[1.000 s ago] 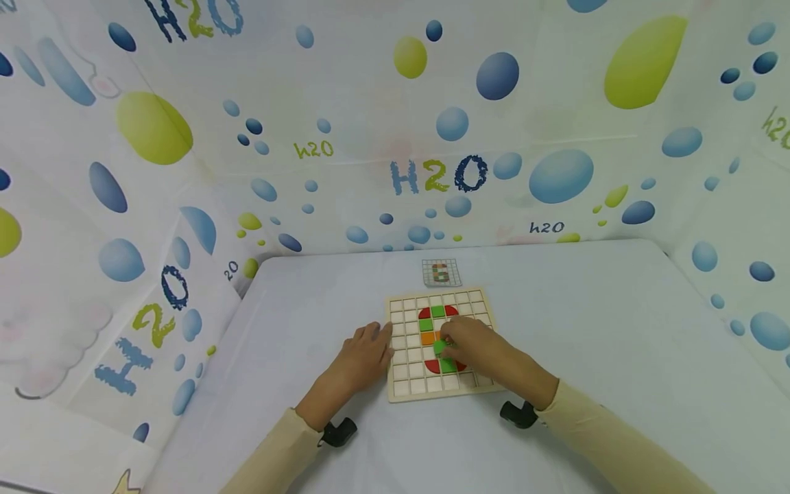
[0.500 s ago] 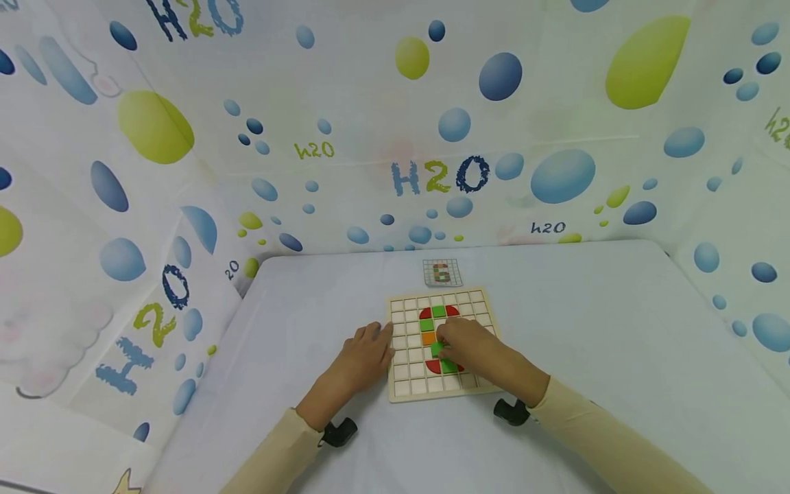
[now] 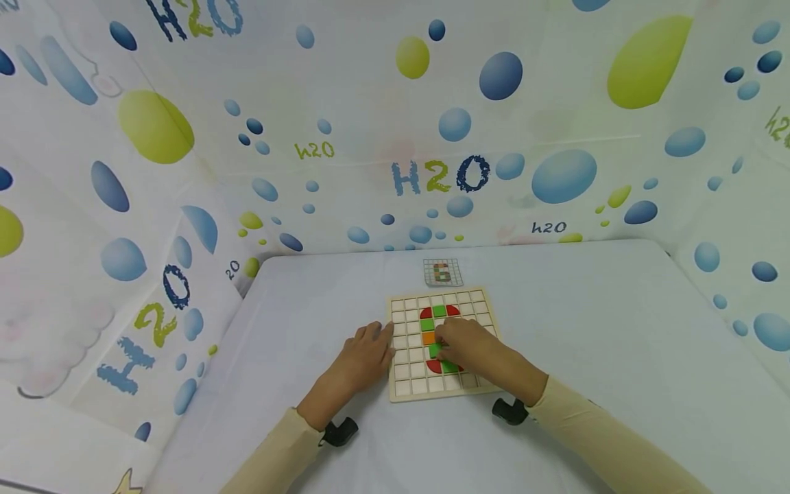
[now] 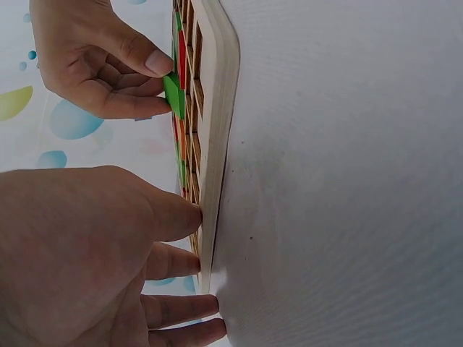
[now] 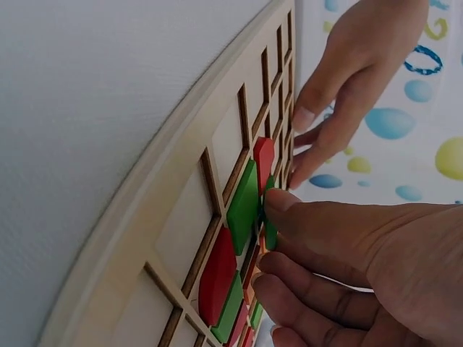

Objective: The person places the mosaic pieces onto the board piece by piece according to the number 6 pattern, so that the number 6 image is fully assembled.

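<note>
A wooden grid board (image 3: 407,389) lies on the table with red, green and orange tiles set in its cells. My right hand (image 3: 472,346) is over the board's middle and pinches a green tile (image 4: 173,95) between thumb and fingers. That tile is tilted at the grid, left of the hand in the head view. An orange tile (image 3: 428,338) sits just above it, and a red rounded tile (image 3: 434,367) just below. My left hand (image 3: 365,357) rests at the board's left edge, fingers extended and touching the rim. The right hand hides part of the pattern.
A small card (image 3: 442,272) printed with a gridded figure 6 lies behind the board. White cloth covers the table (image 3: 574,309). Fabric walls (image 3: 345,89) with blue and green spots stand at the back and sides.
My right hand has shifted slightly left with the green tile, which now sits closer to the column under the orange tile. The left hand has stayed at the board's edge.
</note>
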A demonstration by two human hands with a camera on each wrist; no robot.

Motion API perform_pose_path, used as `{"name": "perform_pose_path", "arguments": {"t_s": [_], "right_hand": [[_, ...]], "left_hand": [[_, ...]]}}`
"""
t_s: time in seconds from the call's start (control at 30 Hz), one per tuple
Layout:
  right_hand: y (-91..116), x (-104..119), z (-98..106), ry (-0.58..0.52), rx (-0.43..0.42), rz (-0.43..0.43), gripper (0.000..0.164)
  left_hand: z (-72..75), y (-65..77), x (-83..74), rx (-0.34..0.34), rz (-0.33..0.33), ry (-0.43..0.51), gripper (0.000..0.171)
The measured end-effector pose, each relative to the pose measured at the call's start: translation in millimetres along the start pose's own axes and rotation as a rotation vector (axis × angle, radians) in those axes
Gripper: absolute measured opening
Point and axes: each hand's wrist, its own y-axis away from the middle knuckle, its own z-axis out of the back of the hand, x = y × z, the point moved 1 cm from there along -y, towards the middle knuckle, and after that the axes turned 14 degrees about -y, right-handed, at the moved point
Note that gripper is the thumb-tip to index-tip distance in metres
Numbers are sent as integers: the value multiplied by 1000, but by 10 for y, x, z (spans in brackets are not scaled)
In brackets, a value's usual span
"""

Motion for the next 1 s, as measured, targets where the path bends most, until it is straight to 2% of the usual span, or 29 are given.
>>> {"name": "perform_pose_path", "arguments": {"t_s": [0.37, 0.7, 1.0], "right_hand": [[19, -41, -28, 14, -8, 25, 24], [14, -50, -40, -31, 10, -4, 26], [-5, -57, -38, -39, 1, -1, 24]], "left_hand": [[8, -5, -26, 13, 14, -6, 56], [-2, -2, -24, 23, 16, 1, 56], [9, 6, -21, 2, 8, -5, 56]]}}
